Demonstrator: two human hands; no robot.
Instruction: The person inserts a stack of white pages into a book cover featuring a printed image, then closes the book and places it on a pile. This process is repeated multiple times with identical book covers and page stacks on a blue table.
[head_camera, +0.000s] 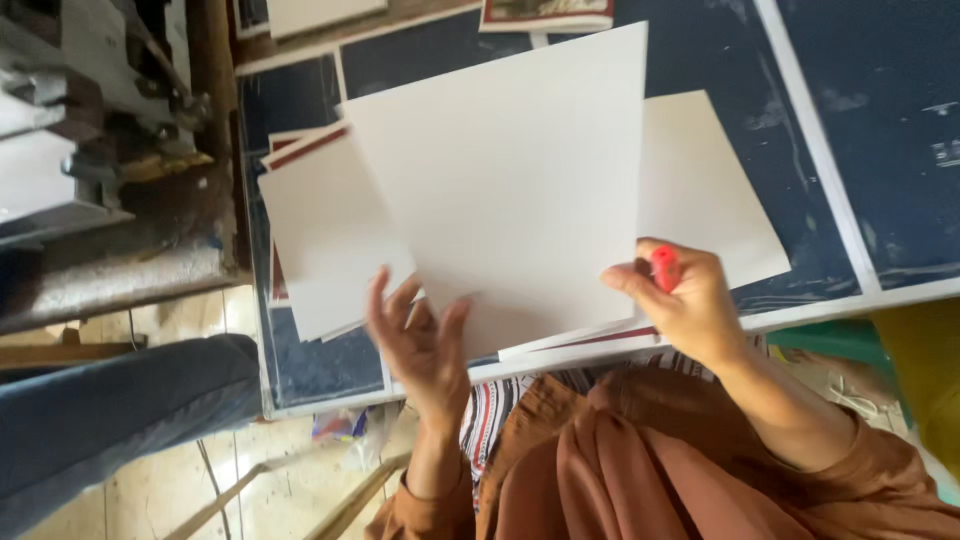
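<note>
I hold the large white sheet (510, 180) raised over the dark blue table (880, 150), and it fills the centre of my view. My right hand (685, 300), at 4 o'clock of the sheet, pinches its lower edge between thumb and forefinger while the curled fingers of that hand also keep a red marker (665, 268) clamped. My left hand (420, 345), at 7 o'clock, is spread wide with fingers fanned; its fingertips meet the lower edge, and I cannot tell whether they grip it or only steady it. To handle a sheet this size well, I judge it best to support both lower corners evenly, keep the marker tip away from the white face, and avoid bending the card. Count: one raised sheet; one white sheet (700, 190) lying flat at 3 o'clock; one stack of white sheets (320, 230) at 9 o'clock, with dark red edges showing, number within it not countable; one marker. A blue-trousered leg (110, 410) of another person sits at 8 o'clock.
</note>
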